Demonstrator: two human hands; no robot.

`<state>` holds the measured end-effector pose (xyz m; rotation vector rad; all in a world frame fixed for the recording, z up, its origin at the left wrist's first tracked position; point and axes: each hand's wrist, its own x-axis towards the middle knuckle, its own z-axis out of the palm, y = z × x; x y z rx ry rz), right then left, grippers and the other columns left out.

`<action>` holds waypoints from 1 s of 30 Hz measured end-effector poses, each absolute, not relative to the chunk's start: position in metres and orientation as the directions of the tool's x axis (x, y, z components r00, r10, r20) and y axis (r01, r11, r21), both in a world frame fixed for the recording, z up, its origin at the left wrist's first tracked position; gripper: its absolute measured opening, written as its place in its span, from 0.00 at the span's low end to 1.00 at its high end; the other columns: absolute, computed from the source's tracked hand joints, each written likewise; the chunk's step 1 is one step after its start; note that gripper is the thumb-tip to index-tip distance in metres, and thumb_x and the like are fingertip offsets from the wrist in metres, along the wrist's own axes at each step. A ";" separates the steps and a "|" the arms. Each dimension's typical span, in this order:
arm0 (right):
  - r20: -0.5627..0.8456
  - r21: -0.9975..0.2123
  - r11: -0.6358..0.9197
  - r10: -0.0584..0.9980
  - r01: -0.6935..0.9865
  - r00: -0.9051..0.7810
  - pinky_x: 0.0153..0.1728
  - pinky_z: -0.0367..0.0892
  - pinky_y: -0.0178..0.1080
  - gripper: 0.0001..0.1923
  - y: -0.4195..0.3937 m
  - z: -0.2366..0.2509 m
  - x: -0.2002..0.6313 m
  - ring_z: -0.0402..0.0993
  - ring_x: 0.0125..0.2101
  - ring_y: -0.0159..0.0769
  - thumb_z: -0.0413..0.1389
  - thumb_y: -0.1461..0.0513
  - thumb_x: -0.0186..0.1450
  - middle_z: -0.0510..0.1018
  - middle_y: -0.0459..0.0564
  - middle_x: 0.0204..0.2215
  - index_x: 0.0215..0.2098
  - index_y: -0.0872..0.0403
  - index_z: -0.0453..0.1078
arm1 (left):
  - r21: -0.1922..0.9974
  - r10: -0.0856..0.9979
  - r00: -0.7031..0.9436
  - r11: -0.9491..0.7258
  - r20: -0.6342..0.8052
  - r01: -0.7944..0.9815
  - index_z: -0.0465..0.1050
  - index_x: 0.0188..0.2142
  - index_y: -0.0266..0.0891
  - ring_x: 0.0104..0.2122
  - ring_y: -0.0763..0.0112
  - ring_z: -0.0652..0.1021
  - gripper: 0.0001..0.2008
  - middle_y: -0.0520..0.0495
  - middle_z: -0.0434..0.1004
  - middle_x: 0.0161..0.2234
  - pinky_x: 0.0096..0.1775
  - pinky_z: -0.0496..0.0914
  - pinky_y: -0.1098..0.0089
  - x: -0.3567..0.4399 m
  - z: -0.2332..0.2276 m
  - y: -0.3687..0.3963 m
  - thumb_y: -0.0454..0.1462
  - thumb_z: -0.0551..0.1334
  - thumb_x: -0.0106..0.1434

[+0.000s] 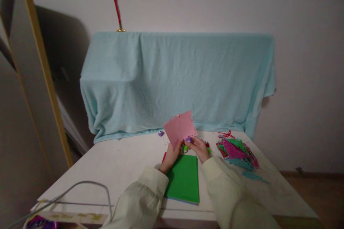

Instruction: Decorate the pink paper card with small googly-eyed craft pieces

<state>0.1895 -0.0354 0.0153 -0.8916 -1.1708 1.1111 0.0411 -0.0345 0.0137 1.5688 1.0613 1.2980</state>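
Note:
My left hand [172, 152] holds a pink paper sheet [179, 128] upright by its lower edge; the sheet's top and right edges look punched with small holes. My right hand [199, 147] grips a small purple punch [188, 139] pressed at the sheet's lower right edge. Just below the hands lies a stack of paper with a green sheet [184, 179] on top. A small green punch [185, 148] sits between my hands, partly hidden.
A pile of cut pink, green and teal paper pieces [236, 152] lies right of my hands. Another small purple punch [161, 133] rests on the white table [113, 164]. A light blue cloth [177, 78] drapes something behind. A grey cable [80, 189] curves at the near left.

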 end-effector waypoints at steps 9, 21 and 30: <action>0.257 -0.944 0.254 0.966 -0.212 0.013 0.33 0.67 0.38 0.16 -0.030 0.009 0.189 0.74 0.32 0.38 0.67 0.58 0.49 0.78 0.49 0.31 0.34 0.54 0.72 | 0.953 0.947 0.170 -0.292 0.274 0.086 0.66 0.23 0.37 0.17 0.75 0.65 0.24 0.53 0.63 0.14 0.22 0.59 0.74 0.042 -0.001 -0.028 0.53 0.51 0.62; 0.232 -0.954 0.234 0.972 -0.186 0.034 0.36 0.68 0.39 0.18 -0.028 0.002 0.191 0.75 0.33 0.39 0.68 0.58 0.46 0.80 0.50 0.32 0.33 0.56 0.73 | 0.949 0.949 0.157 -0.292 0.273 0.115 0.66 0.22 0.36 0.17 0.75 0.66 0.25 0.53 0.64 0.14 0.23 0.60 0.73 0.041 -0.004 -0.026 0.53 0.51 0.62; 0.197 -0.959 0.190 0.980 -0.212 -0.012 0.37 0.67 0.39 0.19 -0.029 0.004 0.191 0.74 0.35 0.40 0.67 0.57 0.47 0.80 0.51 0.34 0.35 0.56 0.74 | 0.928 0.940 0.124 -0.335 0.317 0.163 0.65 0.23 0.36 0.18 0.75 0.66 0.24 0.53 0.64 0.16 0.23 0.60 0.74 0.041 -0.005 -0.025 0.52 0.51 0.63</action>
